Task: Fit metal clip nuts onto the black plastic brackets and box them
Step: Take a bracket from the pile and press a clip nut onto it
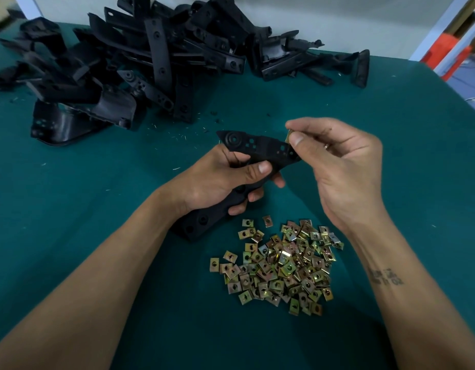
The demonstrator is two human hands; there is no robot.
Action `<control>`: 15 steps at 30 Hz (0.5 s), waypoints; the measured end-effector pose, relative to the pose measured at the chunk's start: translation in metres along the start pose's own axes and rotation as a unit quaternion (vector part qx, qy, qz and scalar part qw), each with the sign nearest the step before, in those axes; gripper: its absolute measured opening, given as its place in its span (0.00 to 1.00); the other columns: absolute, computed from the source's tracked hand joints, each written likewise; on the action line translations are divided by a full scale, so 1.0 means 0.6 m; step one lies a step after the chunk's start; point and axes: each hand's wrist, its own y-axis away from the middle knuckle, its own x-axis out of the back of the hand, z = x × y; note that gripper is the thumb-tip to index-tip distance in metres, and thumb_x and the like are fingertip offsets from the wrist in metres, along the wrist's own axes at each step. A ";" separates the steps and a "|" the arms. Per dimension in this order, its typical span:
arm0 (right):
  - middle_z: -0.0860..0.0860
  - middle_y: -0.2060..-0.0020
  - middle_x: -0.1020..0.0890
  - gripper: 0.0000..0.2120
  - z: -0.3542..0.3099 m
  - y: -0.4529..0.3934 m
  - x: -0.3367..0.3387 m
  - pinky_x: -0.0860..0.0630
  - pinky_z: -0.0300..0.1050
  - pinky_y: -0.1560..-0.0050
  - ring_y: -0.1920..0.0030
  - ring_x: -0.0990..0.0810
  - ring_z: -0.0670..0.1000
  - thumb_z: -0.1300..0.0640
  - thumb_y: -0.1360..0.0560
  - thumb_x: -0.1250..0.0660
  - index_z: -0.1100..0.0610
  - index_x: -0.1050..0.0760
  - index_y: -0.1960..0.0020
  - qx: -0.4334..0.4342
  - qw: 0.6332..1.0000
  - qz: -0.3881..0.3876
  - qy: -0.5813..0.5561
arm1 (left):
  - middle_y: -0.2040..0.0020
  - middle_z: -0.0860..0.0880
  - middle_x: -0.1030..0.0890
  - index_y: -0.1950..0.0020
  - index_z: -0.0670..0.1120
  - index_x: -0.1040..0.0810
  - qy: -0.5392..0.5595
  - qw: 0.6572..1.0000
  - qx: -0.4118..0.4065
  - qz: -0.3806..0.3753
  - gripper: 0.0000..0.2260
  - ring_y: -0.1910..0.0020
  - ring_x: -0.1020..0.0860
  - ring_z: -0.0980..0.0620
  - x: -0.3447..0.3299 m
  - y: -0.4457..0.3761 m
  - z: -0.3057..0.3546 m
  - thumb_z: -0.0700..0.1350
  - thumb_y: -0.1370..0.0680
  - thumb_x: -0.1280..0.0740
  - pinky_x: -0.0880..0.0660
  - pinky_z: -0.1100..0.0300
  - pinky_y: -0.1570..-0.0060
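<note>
— Pinching a single clip nut [289, 135] between thumb and forefinger, the right hand [345, 166] is holding it at the far right end of the black bracket [260, 150], touching the plastic edge there or just off it; which, the view is not showing clearly.

— And the bracket itself, who is carrying it?

— The left hand [220, 180] is gripping it around the middle, thumb lying across the top face, the other fingers curling under. The bracket is running slantwise through that grip: one end with a round boss and small square holes is pointing up and away beyond the fingers, the other end is reaching down past the wrist and looks to be resting on the green tablecloth [391, 129].

— Where are the spare nuts lying?

— The heap of clip nuts [280, 265], brass-coloured and square with a hole in each, is sitting on the cloth just below the gripped bracket, nearer the person, between the two forearms. A few loose ones are straying at its edges.

— Anything farther out?

— Well beyond the hands, at the far side of the table, the pile of black brackets [140, 65] is sprawling, long strips and curved pieces tangled together. Small plastic shavings [177, 134] are lying scattered between that pile and the grip.
</note>
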 end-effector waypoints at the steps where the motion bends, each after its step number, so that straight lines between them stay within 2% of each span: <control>1: 0.49 0.58 0.14 0.08 0.000 0.000 -0.001 0.22 0.43 0.52 0.57 0.20 0.49 0.64 0.25 0.26 0.52 0.13 0.51 -0.003 1.000 0.004 -0.003 | 0.45 0.38 0.18 0.33 0.39 0.24 0.000 1.000 0.000 0.002 0.16 0.65 0.28 0.47 -0.001 0.000 0.000 0.45 0.19 0.36 0.29 0.60 0.75; 7: 0.50 0.61 0.15 0.07 0.000 0.005 -0.013 0.22 0.44 0.52 0.58 0.19 0.49 0.66 0.26 0.25 0.55 0.16 0.54 -0.019 0.999 0.042 -0.018 | 0.46 0.40 0.18 0.34 0.37 0.25 -0.001 1.000 0.005 0.008 0.17 0.65 0.27 0.48 -0.005 0.000 0.002 0.44 0.19 0.36 0.29 0.61 0.76; 9: 0.51 0.62 0.15 0.06 -0.004 0.005 -0.012 0.21 0.49 0.51 0.58 0.18 0.51 0.66 0.27 0.26 0.57 0.16 0.54 -0.030 0.998 0.040 -0.024 | 0.47 0.39 0.18 0.34 0.36 0.26 -0.003 1.000 0.007 0.009 0.17 0.66 0.27 0.48 -0.007 0.000 0.003 0.43 0.19 0.36 0.29 0.61 0.76; 12: 0.56 0.62 0.16 0.03 -0.008 0.007 -0.011 0.22 0.66 0.51 0.57 0.19 0.60 0.67 0.27 0.26 0.62 0.17 0.55 -0.057 0.995 0.049 -0.058 | 0.47 0.38 0.18 0.33 0.35 0.26 -0.010 1.000 0.008 0.018 0.17 0.66 0.27 0.48 -0.009 0.000 0.004 0.43 0.19 0.37 0.29 0.61 0.76; 15: 0.55 0.63 0.15 0.04 -0.010 0.011 -0.018 0.22 0.64 0.53 0.58 0.19 0.59 0.69 0.26 0.26 0.62 0.18 0.56 -0.068 0.993 0.067 -0.062 | 0.47 0.38 0.18 0.34 0.34 0.26 -0.009 1.000 0.010 0.020 0.18 0.67 0.27 0.47 -0.010 -0.001 0.004 0.43 0.20 0.37 0.29 0.61 0.77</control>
